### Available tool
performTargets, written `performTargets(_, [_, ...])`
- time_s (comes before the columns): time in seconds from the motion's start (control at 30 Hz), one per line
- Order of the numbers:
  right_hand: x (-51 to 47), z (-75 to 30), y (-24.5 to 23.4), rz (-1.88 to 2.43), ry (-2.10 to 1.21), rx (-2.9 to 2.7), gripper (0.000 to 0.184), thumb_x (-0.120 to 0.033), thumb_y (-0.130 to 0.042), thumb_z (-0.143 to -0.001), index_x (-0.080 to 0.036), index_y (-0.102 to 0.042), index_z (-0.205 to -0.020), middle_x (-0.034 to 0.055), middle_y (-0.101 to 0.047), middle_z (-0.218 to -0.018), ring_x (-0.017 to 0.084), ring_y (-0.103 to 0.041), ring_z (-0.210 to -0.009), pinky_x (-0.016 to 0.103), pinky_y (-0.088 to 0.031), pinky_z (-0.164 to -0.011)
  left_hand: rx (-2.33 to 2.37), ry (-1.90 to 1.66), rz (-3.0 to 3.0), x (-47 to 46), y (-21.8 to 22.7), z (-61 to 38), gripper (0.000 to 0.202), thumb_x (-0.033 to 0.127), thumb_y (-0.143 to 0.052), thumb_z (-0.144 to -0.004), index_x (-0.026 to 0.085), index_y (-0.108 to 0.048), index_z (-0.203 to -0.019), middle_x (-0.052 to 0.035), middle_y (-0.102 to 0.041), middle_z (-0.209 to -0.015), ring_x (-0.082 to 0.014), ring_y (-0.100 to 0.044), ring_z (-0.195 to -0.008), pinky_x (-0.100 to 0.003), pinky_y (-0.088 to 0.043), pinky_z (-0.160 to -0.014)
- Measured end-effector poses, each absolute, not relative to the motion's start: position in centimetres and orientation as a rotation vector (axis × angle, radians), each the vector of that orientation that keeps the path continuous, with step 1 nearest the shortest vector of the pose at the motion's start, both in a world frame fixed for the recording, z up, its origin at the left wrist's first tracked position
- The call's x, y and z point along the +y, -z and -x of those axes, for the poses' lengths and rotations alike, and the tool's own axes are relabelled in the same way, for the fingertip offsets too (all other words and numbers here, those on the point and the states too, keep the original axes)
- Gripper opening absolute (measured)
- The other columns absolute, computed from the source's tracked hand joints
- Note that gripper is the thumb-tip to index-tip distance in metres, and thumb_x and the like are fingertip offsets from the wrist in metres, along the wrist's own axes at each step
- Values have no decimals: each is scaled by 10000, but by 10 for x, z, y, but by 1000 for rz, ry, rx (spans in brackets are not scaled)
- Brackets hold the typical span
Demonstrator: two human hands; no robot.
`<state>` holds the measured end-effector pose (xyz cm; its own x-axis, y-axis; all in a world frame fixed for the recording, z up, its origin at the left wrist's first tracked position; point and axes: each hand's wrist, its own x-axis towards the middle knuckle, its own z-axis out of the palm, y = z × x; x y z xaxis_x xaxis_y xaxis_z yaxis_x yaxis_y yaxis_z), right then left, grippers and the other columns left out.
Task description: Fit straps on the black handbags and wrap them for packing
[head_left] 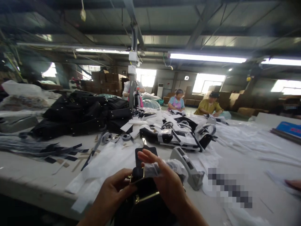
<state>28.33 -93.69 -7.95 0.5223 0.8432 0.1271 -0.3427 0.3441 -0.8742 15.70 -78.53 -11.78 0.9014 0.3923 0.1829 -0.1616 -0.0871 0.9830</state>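
A black handbag (150, 208) with a gold zipper and gold metal fittings is directly in front of me, at the bottom centre. My left hand (115, 190) pinches its upper left corner beside a gold fitting. Over the bag's top, my right hand (170, 180) has its fingers stretched out against a piece of clear plastic film (151, 170). The film runs from the gold fitting to behind that hand, and my right thumb is partly hidden. Just beyond my fingers lies a black tag (139, 153) with a light buckle-like end. A grey tape dispenser (188, 169) stands right of my right hand.
Black bags (77, 116) are heaped at the left. Straps, white padding and a wrapped bag (156, 135) cover the table's middle. White sheets (105, 166) and dark strips (56, 150) lie left. Co-workers (177, 102) sit across; another person's hand (293, 184) shows at right.
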Motion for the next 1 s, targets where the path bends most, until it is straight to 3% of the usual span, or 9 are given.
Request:
performTargets(0.07, [-942,-286,71,1195,-716,-581,563,-641,-461,-950,-209,-729,-1192,105,-723,-1229,301,-641,-1163,425,-446,-1032,160,-462,-1697,-782,115,-157,236,370,-775,-823,231,-783,-1014,-42,-779,-1025,-253,-703,-939,-293,-548,-823])
performTargets(0.13, [-947,-290,62,1447,-540,-564,596,-685,-471,-927,-196,-764,-1103,107,-775,-1080,301,-703,-993,419,-488,-949,207,-488,-1807,-782,115,-156,183,376,-763,-827,233,-785,-940,-25,-767,-927,-235,-692,-887,-278,-525,-786])
performTargets(0.27, [-950,-305,53,1384,-471,-486,555,-646,-530,-917,-164,-765,-1061,113,-793,-993,292,-723,-975,384,-532,-901,314,-495,-1892,-786,122,-158,197,416,-748,-791,226,-752,-842,-4,-731,-803,-223,-665,-758,-283,-501,-694])
performTargets(0.4, [-949,-320,48,1046,-637,-334,431,-489,-594,-940,-99,-758,-1022,139,-789,-1022,268,-743,-983,373,-559,-929,289,-379,-1856,-777,133,-162,338,436,-731,-803,233,-734,-1074,-27,-768,-956,-251,-677,-844,-317,-519,-770])
performTargets(0.47, [-950,-327,45,992,-682,-301,438,-466,-568,-967,-75,-747,-1050,158,-776,-1075,269,-744,-996,385,-569,-932,229,-270,-1790,-768,142,-162,351,484,-671,-861,210,-737,-1069,-36,-774,-941,-245,-678,-838,-314,-521,-766])
performTargets(0.6, [-957,-336,41,1055,-719,-295,517,-500,-491,-1006,-52,-719,-1126,192,-741,-1166,286,-713,-1089,398,-572,-944,144,-97,-1640,-748,167,-158,348,481,-708,-845,187,-755,-1025,-40,-787,-980,-268,-691,-947,-315,-517,-830])
performTargets(0.83, [-969,-334,32,1260,-763,-265,536,-569,-498,-982,-119,-708,-1186,145,-722,-1236,253,-670,-1178,287,-582,-864,197,-129,-1561,-729,204,-154,341,474,-732,-836,192,-758,-1026,-44,-796,-1033,-288,-687,-1045,-322,-491,-900])
performTargets(1.0, [-971,-333,27,1352,-877,-307,591,-643,-513,-940,-163,-688,-1239,127,-692,-1298,287,-618,-1248,370,-558,-944,189,-176,-1491,-727,217,-156,319,461,-743,-831,194,-761,-1005,-38,-795,-1023,-275,-685,-1034,-308,-487,-894])
